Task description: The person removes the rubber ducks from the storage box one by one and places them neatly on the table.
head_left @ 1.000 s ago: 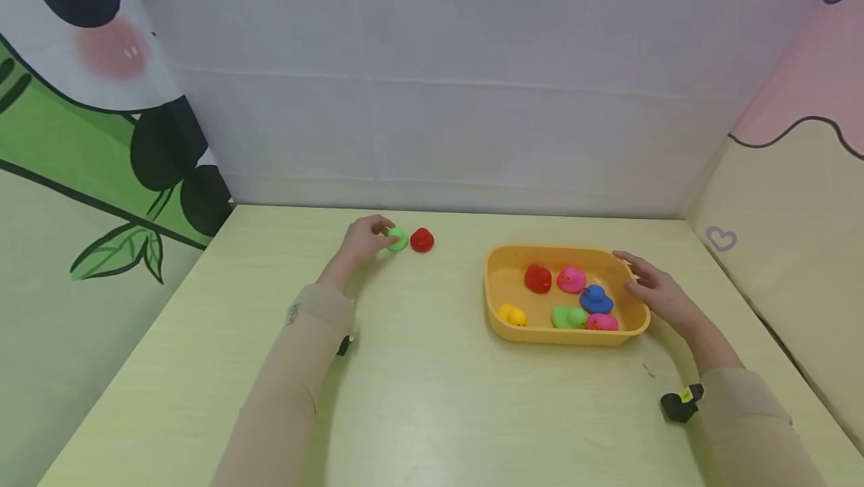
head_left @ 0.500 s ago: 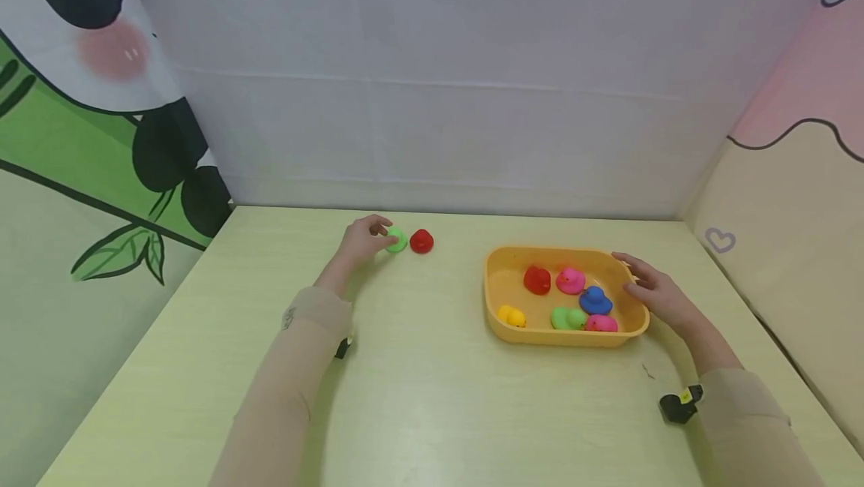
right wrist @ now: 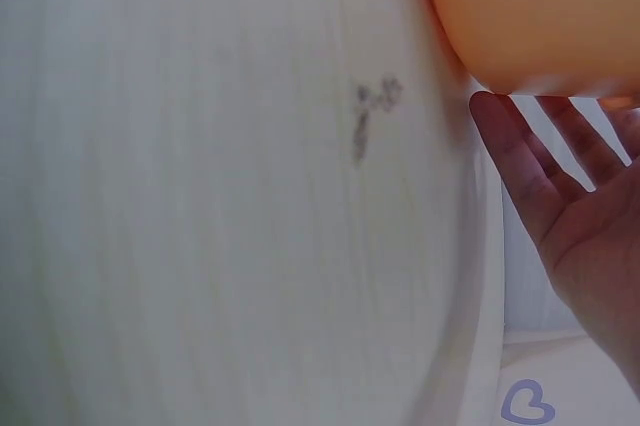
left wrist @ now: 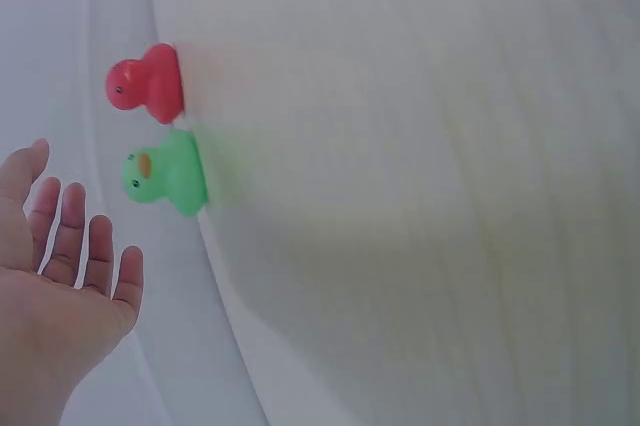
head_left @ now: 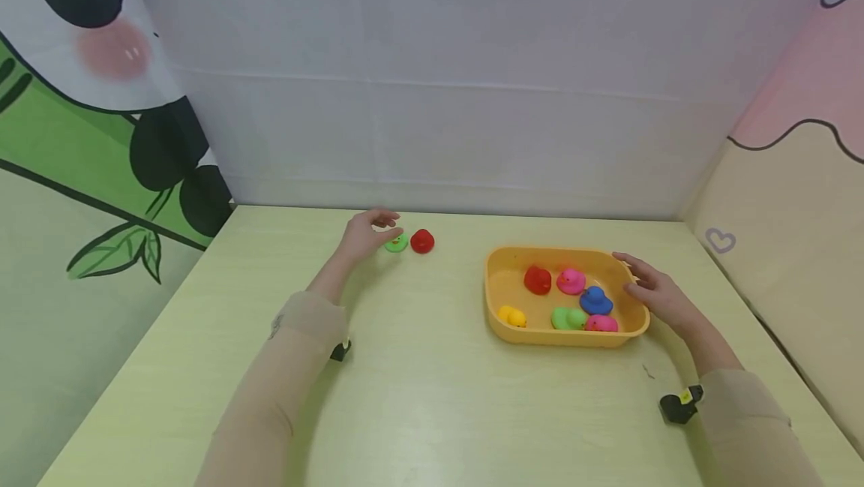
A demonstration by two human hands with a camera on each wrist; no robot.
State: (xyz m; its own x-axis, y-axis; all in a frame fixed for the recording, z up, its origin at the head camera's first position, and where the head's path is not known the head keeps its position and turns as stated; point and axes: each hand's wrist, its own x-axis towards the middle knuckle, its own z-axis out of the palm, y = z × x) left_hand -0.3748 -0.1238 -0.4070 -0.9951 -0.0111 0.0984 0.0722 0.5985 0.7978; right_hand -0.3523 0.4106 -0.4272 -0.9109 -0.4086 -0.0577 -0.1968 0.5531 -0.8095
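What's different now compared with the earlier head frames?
The left hand has moved slightly up, now clear of the green duck, fingers open; whether it gripped it earlier is unclear. The red duck, right hand, orange tray and ducks inside stayed put.

6 ducks point(head_left: 596, 301) sit in a yellow-orange tray point(head_left: 553, 338), 2 more ducks point(head_left: 422, 242) outside.
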